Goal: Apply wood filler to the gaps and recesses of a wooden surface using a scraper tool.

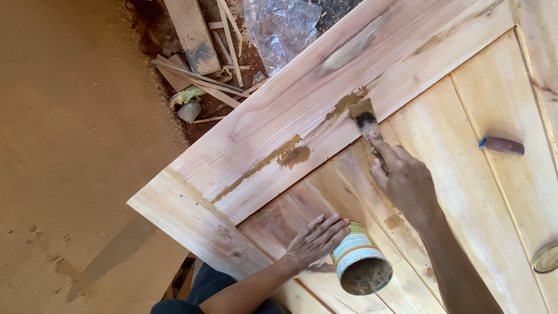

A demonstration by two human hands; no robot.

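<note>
Right hand: gripped a small flat putty knife, pressed to the pale wooden panelled door.
Left hand: fingers flat, unclenched, steadied an opened round tin of brown filler standing on the door.

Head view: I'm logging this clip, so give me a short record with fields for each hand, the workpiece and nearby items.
left hand: left hand rests flat beside the open can
right hand: right hand presses a putty knife to the wooden door
door: brown filler smears along a panel joint
nearby: tool handle, round lid
</note>
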